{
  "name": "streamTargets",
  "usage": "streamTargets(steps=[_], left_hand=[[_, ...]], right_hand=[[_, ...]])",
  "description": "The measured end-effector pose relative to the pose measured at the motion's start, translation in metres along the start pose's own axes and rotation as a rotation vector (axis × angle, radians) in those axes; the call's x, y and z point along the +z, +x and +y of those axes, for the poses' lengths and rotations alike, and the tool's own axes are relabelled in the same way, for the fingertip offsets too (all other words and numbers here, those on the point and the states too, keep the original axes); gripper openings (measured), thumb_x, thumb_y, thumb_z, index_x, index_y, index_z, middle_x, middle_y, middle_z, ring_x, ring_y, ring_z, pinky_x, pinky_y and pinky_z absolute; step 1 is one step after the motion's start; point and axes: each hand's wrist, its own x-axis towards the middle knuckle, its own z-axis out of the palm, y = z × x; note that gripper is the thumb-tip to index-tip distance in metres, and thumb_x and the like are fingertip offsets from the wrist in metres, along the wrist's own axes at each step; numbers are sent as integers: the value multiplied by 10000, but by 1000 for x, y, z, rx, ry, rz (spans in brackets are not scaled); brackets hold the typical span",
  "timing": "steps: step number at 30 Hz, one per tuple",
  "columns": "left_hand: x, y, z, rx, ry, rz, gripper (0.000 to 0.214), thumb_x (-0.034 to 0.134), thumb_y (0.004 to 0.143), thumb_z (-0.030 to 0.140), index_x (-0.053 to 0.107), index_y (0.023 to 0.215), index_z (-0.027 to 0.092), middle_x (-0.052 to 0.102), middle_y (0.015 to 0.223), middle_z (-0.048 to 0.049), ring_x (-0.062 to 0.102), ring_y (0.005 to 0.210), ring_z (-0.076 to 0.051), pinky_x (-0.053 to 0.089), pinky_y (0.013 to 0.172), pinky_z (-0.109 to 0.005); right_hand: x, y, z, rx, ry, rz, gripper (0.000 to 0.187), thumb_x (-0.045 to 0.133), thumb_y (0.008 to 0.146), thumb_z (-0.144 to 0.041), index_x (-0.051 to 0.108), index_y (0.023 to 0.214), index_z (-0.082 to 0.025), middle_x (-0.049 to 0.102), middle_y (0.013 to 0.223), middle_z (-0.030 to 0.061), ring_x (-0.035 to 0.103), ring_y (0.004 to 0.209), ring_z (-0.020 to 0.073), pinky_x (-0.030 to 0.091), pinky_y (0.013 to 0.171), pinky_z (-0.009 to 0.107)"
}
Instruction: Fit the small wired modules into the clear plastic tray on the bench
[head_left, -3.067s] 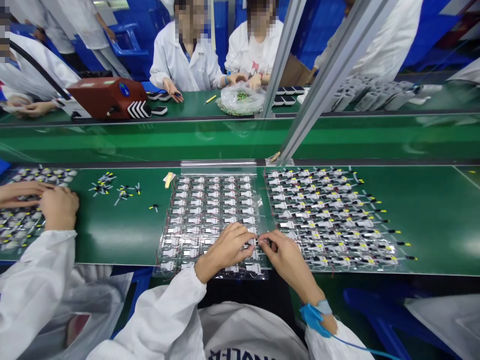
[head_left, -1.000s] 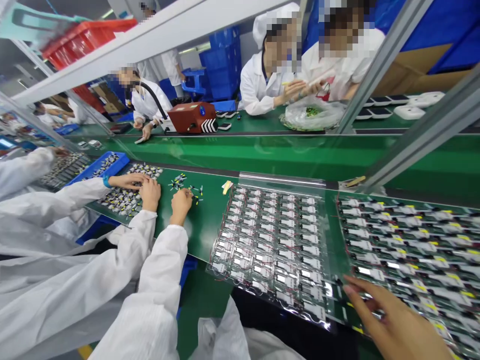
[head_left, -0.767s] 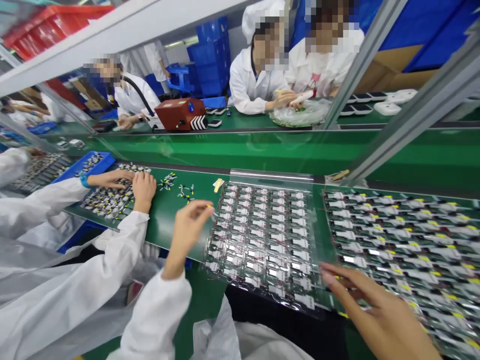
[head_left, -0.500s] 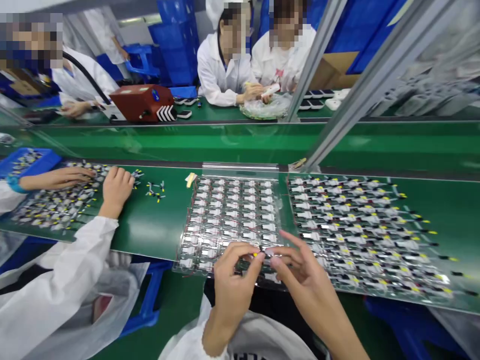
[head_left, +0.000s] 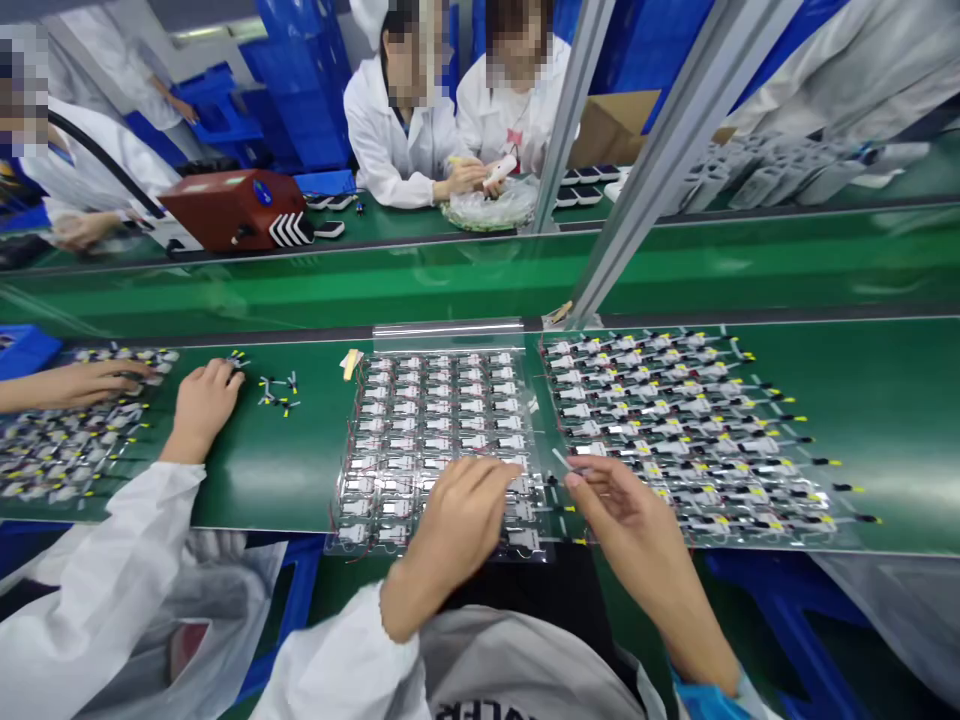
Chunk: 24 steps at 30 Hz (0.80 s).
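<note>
Clutter crowds the green desk [head_left: 885,400] around both hands. Straight ahead lies a clear plastic blister tray [head_left: 435,450], packed in rows with small white modules trailing thin red wires. Just to its right, almost touching it, spreads a second array of wired modules [head_left: 675,430], their yellow and black lead tips pointing right. Above the tray's upper left corner sits a scrap of pale tape [head_left: 349,364], and farther left lies a small scatter of loose leads [head_left: 274,393].

One co-worker's hand [head_left: 202,400], in a white sleeve, rests on bare desk just beside those leads; the other hand [head_left: 75,385] lies over another batch of modules [head_left: 75,450]. Beyond, aluminium uprights [head_left: 577,170] rise between this desk and a second green desk [head_left: 405,228], where a red-brown box [head_left: 236,208] and a plastic bag [head_left: 491,208] sit near two people in white coats.

The left hand [head_left: 457,520] lies palm down over the tray's lower right part, fingers curled onto it; the hand hides whether that grip holds anything. The right hand [head_left: 637,525] hovers over the second array, just right of the tray, its thumb and forefinger pinched on a thin pale strip [head_left: 561,460] that points up-left toward the tray's edge.
</note>
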Motion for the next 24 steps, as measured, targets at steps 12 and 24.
streamTargets(steps=[12,24], left_hand=[[19,51,-46,313,322,-554,306,466,1018,109,640,1236,235,642,1115,-81,623,1007,-215,498,888,-353],[17,66,-49,405,356,-624,202,505,1007,131,655,1110,217,625,1073,-75,609,982,-221,489,810,-329]], right_hand=[[-4,13,15,-212,-389,-71,409,411,971,-357,723,1201,-228,733,973,86,667,817,229,503,767,361],[5,26,18,-224,-608,-182,349,325,997,-234,673,1031,-232,667,987,83,639,877,238,448,773,355]])
